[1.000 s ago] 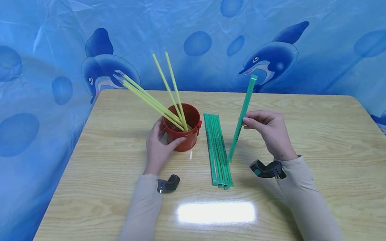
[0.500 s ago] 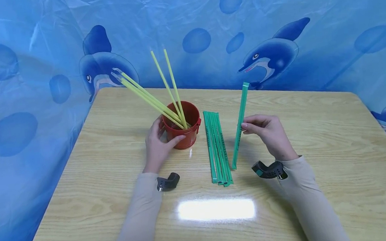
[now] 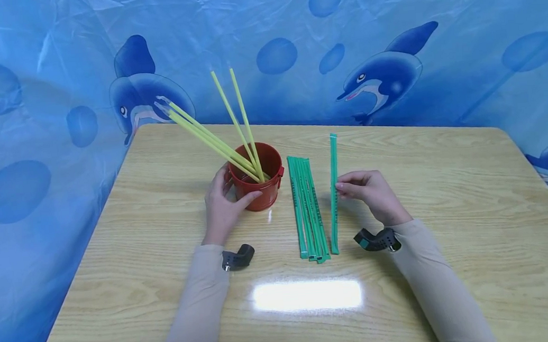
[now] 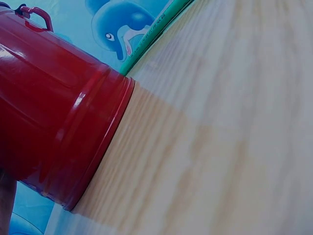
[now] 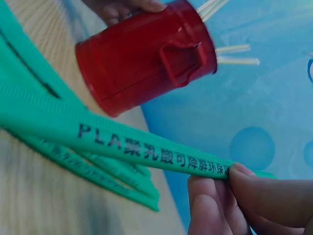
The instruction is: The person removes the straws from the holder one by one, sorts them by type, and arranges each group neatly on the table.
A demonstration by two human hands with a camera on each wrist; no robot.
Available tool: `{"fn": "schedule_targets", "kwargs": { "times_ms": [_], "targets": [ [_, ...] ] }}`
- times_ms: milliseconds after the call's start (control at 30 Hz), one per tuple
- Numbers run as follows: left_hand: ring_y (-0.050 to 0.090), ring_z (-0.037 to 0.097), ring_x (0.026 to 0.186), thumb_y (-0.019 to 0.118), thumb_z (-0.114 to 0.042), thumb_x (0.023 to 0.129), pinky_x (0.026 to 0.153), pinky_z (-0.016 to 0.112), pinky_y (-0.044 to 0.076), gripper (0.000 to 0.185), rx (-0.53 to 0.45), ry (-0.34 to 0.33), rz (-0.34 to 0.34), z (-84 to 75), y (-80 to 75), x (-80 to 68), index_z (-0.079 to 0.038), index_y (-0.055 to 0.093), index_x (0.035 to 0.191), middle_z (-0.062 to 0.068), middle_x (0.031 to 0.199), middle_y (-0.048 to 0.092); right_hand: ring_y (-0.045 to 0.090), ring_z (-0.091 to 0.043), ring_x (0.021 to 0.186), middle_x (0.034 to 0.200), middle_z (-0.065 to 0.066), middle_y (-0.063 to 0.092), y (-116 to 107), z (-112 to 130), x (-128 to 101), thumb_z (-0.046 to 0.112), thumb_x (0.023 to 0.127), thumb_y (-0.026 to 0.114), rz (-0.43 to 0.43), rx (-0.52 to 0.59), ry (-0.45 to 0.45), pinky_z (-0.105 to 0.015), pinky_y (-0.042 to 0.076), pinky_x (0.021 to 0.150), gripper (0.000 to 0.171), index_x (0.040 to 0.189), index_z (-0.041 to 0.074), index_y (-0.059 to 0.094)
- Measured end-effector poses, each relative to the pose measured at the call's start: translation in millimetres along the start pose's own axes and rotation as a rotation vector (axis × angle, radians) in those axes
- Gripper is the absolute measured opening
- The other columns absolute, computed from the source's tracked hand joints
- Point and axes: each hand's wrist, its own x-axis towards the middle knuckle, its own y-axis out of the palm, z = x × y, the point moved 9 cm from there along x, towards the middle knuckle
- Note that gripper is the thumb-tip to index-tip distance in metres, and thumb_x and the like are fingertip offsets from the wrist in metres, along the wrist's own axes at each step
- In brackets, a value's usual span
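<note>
Gripping bucket [image 3: 270, 193], pinching packet [image 3: 334, 220].
Left hand [image 3: 221, 210], spread wide, is gripping the bucket, probably because sticks [image 3: 243, 116] are leaning outward; right hand [image 3: 370, 195] is pinching the packet mid-length, presumably for balance, beside the pile [image 3: 308, 211] on the worktop [image 3: 448, 206].

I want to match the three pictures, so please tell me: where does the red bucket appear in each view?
Head: the red bucket is just left of the middle, held by the left hand.
Left wrist: the red bucket fills the left side, cut off by that edge.
Right wrist: the red bucket is at the top, slightly left of centre.
Shared landmark: the blue backdrop.
</note>
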Motion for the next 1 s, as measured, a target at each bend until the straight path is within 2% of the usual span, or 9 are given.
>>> {"fn": "schedule_targets", "kwargs": {
  "times_ms": [200, 400, 567, 1000],
  "targets": [
    [0.046, 0.022, 0.125, 0.084, -0.022, 0.071, 0.102, 0.029, 0.041, 0.084, -0.004, 0.017, -0.002, 0.5, 0.0, 0.3, -0.01, 0.04, 0.142, 0.007, 0.138, 0.046, 0.065, -0.011, 0.076, 0.087, -0.003, 0.066, 4, -18, 6, 0.003, 0.092, 0.058, 0.027, 0.051, 0.079, -0.026, 0.057, 0.074, 0.03, 0.112, -0.019, 0.055],
    [0.047, 0.022, 0.124, 0.084, -0.021, 0.071, 0.102, 0.029, 0.042, 0.084, -0.014, 0.029, -0.007, -0.3, -0.5, 0.7, -0.009, 0.04, 0.141, 0.008, 0.138, 0.047, 0.066, -0.009, 0.073, 0.082, -0.003, 0.068, 8, -31, 11, 0.002, 0.092, 0.058, 0.042, 0.022, 0.124, -0.024, 0.057, 0.071, 0.031, 0.113, -0.021, 0.055],
    [0.045, 0.021, 0.125, 0.084, -0.021, 0.071, 0.102, 0.028, 0.041, 0.084, -0.005, 0.027, -0.003, 0.6, -0.6, 1.9, -0.009, 0.04, 0.142, 0.007, 0.138, 0.046, 0.066, -0.01, 0.071, 0.08, -0.004, 0.069, 12, -35, 16, 0.006, 0.092, 0.059, 0.048, -0.031, 0.145, -0.026, 0.057, 0.068, 0.03, 0.111, -0.018, 0.058],
    [0.046, 0.022, 0.124, 0.083, -0.02, 0.072, 0.102, 0.03, 0.041, 0.083, -0.012, 0.028, -0.002, 1.9, -0.2, 1.8, -0.01, 0.039, 0.142, 0.007, 0.138, 0.046, 0.066, -0.01, 0.067, 0.077, -0.006, 0.069, 19, -41, 21, 0.004, 0.091, 0.06, 0.075, -0.052, 0.186, -0.025, 0.057, 0.065, 0.028, 0.107, -0.018, 0.06]
  ]
}}
